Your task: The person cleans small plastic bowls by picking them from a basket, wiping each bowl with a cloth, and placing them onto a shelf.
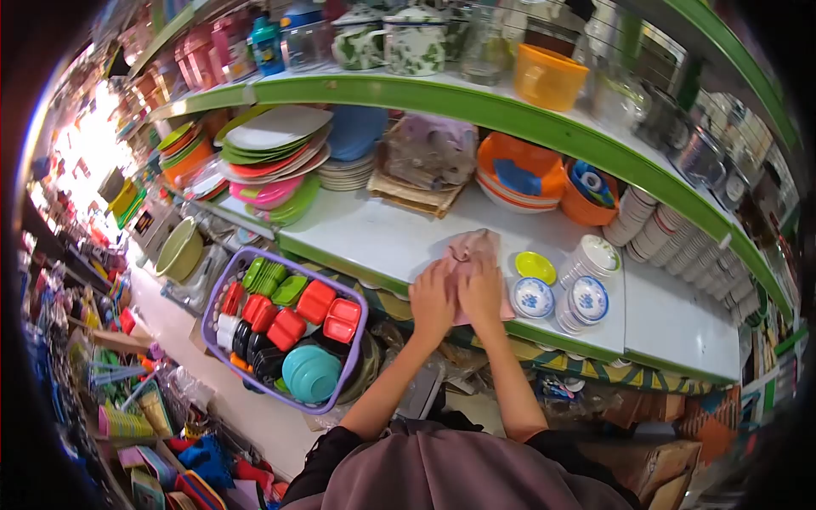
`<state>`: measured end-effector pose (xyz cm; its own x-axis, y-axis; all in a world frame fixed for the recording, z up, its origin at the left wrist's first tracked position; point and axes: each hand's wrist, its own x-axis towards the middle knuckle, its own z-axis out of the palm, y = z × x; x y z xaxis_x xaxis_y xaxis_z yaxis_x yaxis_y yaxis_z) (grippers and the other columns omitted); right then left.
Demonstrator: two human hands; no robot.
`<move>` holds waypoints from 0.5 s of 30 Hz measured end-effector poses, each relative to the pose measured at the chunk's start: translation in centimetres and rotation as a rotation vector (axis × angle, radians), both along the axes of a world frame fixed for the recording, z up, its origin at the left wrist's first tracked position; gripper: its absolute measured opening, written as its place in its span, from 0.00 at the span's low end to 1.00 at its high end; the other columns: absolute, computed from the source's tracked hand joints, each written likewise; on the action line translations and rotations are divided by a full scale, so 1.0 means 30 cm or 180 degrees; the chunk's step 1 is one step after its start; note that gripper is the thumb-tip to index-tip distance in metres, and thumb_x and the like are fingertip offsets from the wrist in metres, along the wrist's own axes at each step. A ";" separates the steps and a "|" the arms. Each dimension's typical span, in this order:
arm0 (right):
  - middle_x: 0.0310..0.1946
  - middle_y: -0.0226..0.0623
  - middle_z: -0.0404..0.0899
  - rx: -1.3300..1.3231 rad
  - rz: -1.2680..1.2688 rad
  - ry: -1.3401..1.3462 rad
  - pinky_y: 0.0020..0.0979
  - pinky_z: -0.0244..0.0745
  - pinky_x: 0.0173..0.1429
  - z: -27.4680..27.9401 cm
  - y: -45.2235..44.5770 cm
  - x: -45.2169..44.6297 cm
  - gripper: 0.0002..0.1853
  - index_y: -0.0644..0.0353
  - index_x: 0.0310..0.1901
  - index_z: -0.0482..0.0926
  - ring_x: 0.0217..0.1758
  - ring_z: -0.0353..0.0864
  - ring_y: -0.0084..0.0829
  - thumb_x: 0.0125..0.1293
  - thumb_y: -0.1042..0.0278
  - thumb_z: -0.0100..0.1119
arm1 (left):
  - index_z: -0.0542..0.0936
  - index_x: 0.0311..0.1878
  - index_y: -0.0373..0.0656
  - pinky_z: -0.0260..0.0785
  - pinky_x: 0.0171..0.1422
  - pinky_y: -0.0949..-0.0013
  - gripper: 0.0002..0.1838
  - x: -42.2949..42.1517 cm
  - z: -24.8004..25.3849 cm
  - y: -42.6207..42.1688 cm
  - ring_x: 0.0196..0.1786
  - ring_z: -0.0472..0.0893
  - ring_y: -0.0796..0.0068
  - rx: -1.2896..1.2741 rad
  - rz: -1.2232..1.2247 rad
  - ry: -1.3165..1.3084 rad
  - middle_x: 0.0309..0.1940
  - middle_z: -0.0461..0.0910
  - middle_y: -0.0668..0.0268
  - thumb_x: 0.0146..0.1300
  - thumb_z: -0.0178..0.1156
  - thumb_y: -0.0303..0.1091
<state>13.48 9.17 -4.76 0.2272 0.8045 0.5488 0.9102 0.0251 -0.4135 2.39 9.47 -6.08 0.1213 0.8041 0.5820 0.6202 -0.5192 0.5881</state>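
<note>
A dusty-pink cloth (476, 245) lies bunched on the white shelf board (374, 234), its lower part hanging near the green front edge. My left hand (433, 299) grips the cloth's left side, with the fingers curled into it. Close beside it, my right hand (482, 293) holds the cloth from the right; some fingertips are hidden in the folds. Right of my hands stand a small yellow-green dish (535, 267), a blue-and-white bowl (533, 298), a stack of similar bowls (588, 299) and a stack of white cups (600, 255).
Left of me sits a purple basket (361, 340) with red, green, black and teal dishes. Behind my hands are stacked plates (276, 136), a wrapped pile of trays (425, 157) and orange bowls (518, 170). An upper shelf with a green edge (374, 87) overhangs them.
</note>
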 end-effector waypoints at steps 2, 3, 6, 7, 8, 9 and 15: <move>0.56 0.47 0.74 0.0224 0.0019 -0.0220 0.51 0.55 0.71 -0.030 -0.043 0.012 0.22 0.67 0.55 0.73 0.65 0.66 0.54 0.63 0.62 0.57 | 0.71 0.62 0.42 0.62 0.60 0.53 0.25 -0.019 -0.003 0.011 0.57 0.72 0.54 -0.0035 -0.0092 -0.0225 0.55 0.74 0.57 0.60 0.57 0.31; 0.57 0.48 0.73 0.0248 0.0045 -0.0283 0.51 0.55 0.71 -0.027 -0.058 0.015 0.22 0.66 0.56 0.73 0.66 0.65 0.53 0.62 0.64 0.57 | 0.72 0.61 0.42 0.62 0.59 0.54 0.24 -0.033 0.002 0.012 0.57 0.73 0.54 -0.0054 -0.0105 -0.0331 0.54 0.74 0.56 0.60 0.57 0.30; 0.58 0.49 0.72 0.0311 0.0216 -0.0204 0.50 0.56 0.70 -0.008 -0.078 0.009 0.21 0.65 0.55 0.73 0.67 0.65 0.51 0.60 0.69 0.57 | 0.75 0.58 0.40 0.63 0.59 0.55 0.21 -0.099 0.011 -0.043 0.54 0.73 0.54 0.0329 -0.0106 -0.0511 0.51 0.75 0.56 0.59 0.58 0.28; 0.56 0.49 0.73 0.0325 0.0289 -0.0002 0.50 0.57 0.70 -0.003 -0.075 0.014 0.20 0.65 0.54 0.73 0.66 0.66 0.51 0.60 0.70 0.57 | 0.75 0.57 0.40 0.63 0.59 0.56 0.21 -0.129 0.004 -0.066 0.54 0.73 0.54 0.0344 -0.0057 -0.0471 0.51 0.75 0.56 0.59 0.59 0.27; 0.55 0.48 0.73 0.0333 0.0389 0.0199 0.49 0.57 0.70 0.004 -0.071 0.010 0.19 0.65 0.54 0.74 0.65 0.66 0.50 0.60 0.71 0.56 | 0.75 0.56 0.39 0.63 0.59 0.56 0.20 -0.165 -0.006 -0.092 0.54 0.74 0.54 0.0359 0.0020 -0.0432 0.50 0.76 0.56 0.58 0.59 0.26; 0.54 0.47 0.74 0.0565 0.0496 0.0465 0.47 0.59 0.69 0.021 -0.074 -0.009 0.19 0.65 0.53 0.74 0.64 0.67 0.50 0.59 0.73 0.57 | 0.76 0.55 0.39 0.64 0.60 0.56 0.20 -0.204 -0.014 -0.118 0.53 0.74 0.54 0.0369 0.0128 -0.0391 0.50 0.76 0.56 0.58 0.60 0.26; 0.43 0.42 0.78 0.0714 0.1392 0.1337 0.41 0.66 0.58 0.083 -0.066 -0.309 0.10 0.63 0.44 0.78 0.51 0.72 0.45 0.60 0.76 0.57 | 0.76 0.52 0.37 0.64 0.60 0.57 0.17 -0.510 -0.040 -0.200 0.53 0.74 0.53 0.0221 0.1256 -0.0628 0.47 0.77 0.54 0.58 0.60 0.26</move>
